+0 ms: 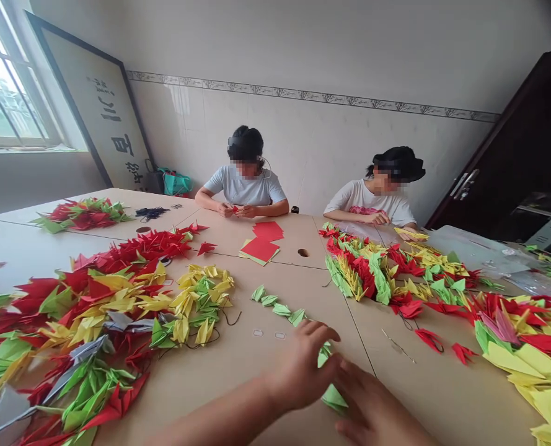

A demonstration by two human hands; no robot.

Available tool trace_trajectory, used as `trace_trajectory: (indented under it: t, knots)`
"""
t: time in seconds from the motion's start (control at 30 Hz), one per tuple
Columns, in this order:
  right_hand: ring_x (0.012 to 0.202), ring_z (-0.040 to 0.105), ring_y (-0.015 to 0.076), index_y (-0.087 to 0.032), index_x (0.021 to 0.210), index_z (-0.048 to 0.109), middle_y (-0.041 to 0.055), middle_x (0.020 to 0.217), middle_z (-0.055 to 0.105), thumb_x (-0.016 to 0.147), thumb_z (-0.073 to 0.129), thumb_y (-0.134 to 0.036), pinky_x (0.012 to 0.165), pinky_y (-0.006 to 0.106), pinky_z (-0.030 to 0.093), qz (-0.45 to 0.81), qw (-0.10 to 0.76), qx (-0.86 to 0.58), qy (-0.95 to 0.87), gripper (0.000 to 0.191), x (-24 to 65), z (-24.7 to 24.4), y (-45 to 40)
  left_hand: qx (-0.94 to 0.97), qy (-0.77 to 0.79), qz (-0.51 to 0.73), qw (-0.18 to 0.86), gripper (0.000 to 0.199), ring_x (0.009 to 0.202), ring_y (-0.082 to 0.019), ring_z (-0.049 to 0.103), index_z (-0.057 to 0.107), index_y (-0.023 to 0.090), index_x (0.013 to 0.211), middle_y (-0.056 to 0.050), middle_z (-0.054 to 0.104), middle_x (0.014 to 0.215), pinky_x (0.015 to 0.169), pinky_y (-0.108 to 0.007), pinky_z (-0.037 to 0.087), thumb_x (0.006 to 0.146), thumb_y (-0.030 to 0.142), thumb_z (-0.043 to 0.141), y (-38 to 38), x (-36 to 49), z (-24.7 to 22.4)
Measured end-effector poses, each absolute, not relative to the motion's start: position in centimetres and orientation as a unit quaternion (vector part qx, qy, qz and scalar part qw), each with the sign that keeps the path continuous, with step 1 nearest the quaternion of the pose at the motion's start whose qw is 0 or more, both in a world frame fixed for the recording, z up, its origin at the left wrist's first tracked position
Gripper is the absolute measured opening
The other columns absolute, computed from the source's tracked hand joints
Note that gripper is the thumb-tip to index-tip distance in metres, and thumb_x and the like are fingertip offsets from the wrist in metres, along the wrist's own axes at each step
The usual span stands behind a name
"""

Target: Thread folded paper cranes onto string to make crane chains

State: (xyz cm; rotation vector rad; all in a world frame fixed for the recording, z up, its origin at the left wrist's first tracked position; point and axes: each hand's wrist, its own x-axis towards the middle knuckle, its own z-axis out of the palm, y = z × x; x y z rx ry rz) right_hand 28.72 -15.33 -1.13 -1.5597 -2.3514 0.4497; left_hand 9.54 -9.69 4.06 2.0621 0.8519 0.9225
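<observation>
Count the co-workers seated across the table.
2: one co-worker in the middle, holding red paper; the other co-worker farther right, toward the dark cabinet. Anyone outside the picture can't be counted.

I have two hands [298,367], with four green paper folds [282,310] in a row just beyond them. I count two people [245,186], two white labels [279,336] and one framed panel [96,102].

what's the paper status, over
Left hand, right hand at light-green folded-paper strand; grip unclear. Strand partly hidden. Thin silver metal tool apart, to strand's right.
</observation>
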Motion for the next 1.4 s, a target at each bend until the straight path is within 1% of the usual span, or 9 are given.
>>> trace_trajectory:
  t: [0.07, 0.17, 0.33, 0.43, 0.57, 0.77, 1.0, 1.13, 1.4]
  knots:
    - [0.126, 0.043, 0.0274, -0.031, 0.130, 0.049, 0.0043, 0.140, 0.045, 0.079, 0.058, -0.027, 0.103, 0.042, 0.038, 0.186, 0.125, -0.545, -0.808, 0.052, 27.6, -0.1, -14.7, 0.827, 0.330, 0.325, 0.319, 0.028, 0.097, -0.024, 0.054, 0.060, 0.020, 0.105, -0.008, 0.063, 0.101, 0.086, -0.040, 0.044, 0.078, 0.028, 0.059, -8.9, 8.4, 3.7]
    - [0.122, 0.047, 0.0239, -0.027, 0.120, 0.059, 0.0059, 0.131, 0.053, 0.082, 0.050, -0.018, 0.102, 0.039, 0.038, 0.220, 0.139, -0.533, -0.805, 0.040, 26.2, 2.0, -13.2, 0.854, 0.297, 0.282, 0.320, 0.041, 0.105, -0.025, 0.052, 0.057, 0.022, 0.114, -0.008, 0.062, 0.110, 0.092, -0.039, 0.042, 0.075, 0.030, 0.064, -8.8, 7.2, 2.8]
    - [0.112, 0.053, 0.0202, -0.024, 0.115, 0.061, 0.0053, 0.119, 0.060, 0.071, 0.045, -0.003, 0.097, 0.035, 0.041, 0.263, 0.198, -0.534, -0.778, 0.051, 24.8, 2.9, -10.7, 0.840, 0.369, 0.252, 0.307, 0.053, 0.108, -0.027, 0.051, 0.051, 0.017, 0.119, -0.012, 0.060, 0.114, 0.093, -0.043, 0.042, 0.067, 0.009, 0.058, -9.3, 7.5, 1.1]
    - [0.110, 0.054, 0.0209, -0.023, 0.113, 0.061, 0.0054, 0.116, 0.061, 0.071, 0.047, -0.004, 0.096, 0.035, 0.042, 0.262, 0.244, -0.552, -0.753, 0.048, 24.4, 1.8, -10.4, 0.827, 0.383, 0.286, 0.294, 0.057, 0.109, -0.026, 0.050, 0.049, 0.019, 0.120, -0.010, 0.060, 0.115, 0.094, -0.042, 0.042, 0.066, 0.003, 0.051, -9.2, 7.6, 0.2]
    - [0.106, 0.055, 0.0226, -0.023, 0.108, 0.061, 0.0051, 0.110, 0.064, 0.076, 0.052, -0.009, 0.093, 0.038, 0.043, 0.252, 0.302, -0.563, -0.726, 0.036, 24.4, 0.5, -10.8, 0.823, 0.381, 0.298, 0.299, 0.044, 0.110, -0.024, 0.049, 0.053, 0.022, 0.115, -0.007, 0.059, 0.117, 0.096, -0.041, 0.042, 0.073, 0.011, 0.056, -8.9, 7.0, -0.2]
    - [0.092, 0.061, 0.0220, -0.023, 0.095, 0.066, 0.0039, 0.094, 0.067, 0.082, 0.055, -0.019, 0.082, 0.035, 0.049, 0.290, 0.310, -0.567, -0.705, 0.018, 24.7, 0.6, -10.7, 0.816, 0.393, 0.280, 0.318, 0.030, 0.106, -0.022, 0.052, 0.061, 0.023, 0.104, -0.006, 0.059, 0.114, 0.091, -0.036, 0.045, 0.076, 0.013, 0.060, -8.5, 6.7, 0.2]
    - [0.093, 0.063, 0.0198, -0.025, 0.106, 0.061, 0.0032, 0.102, 0.068, 0.085, 0.053, -0.024, 0.083, 0.032, 0.051, 0.343, 0.322, -0.575, -0.670, 0.022, 24.9, 0.7, -10.8, 0.733, 0.438, 0.306, 0.422, 0.024, 0.099, -0.021, 0.057, 0.062, 0.018, 0.100, -0.008, 0.062, 0.108, 0.085, -0.033, 0.047, 0.076, 0.017, 0.061, -7.9, 6.6, 0.8]
    - [0.097, 0.062, 0.0203, -0.025, 0.110, 0.058, 0.0045, 0.108, 0.066, 0.086, 0.052, -0.026, 0.086, 0.033, 0.050, 0.335, 0.336, -0.577, -0.665, 0.025, 25.2, 0.6, -10.9, 0.652, 0.420, 0.316, 0.546, 0.025, 0.091, -0.019, 0.060, 0.059, 0.017, 0.105, -0.008, 0.063, 0.105, 0.081, -0.031, 0.049, 0.081, 0.024, 0.058, -7.6, 6.4, 0.9]
    - [0.088, 0.063, 0.0192, -0.025, 0.109, 0.054, 0.0049, 0.103, 0.066, 0.086, 0.051, -0.029, 0.079, 0.033, 0.052, 0.330, 0.349, -0.588, -0.650, 0.023, 24.8, 1.1, -11.5, 0.521, 0.320, 0.325, 0.722, 0.027, 0.102, -0.022, 0.059, 0.059, 0.016, 0.107, -0.010, 0.065, 0.109, 0.090, -0.034, 0.044, 0.083, 0.029, 0.058, -7.2, 6.0, 2.0]
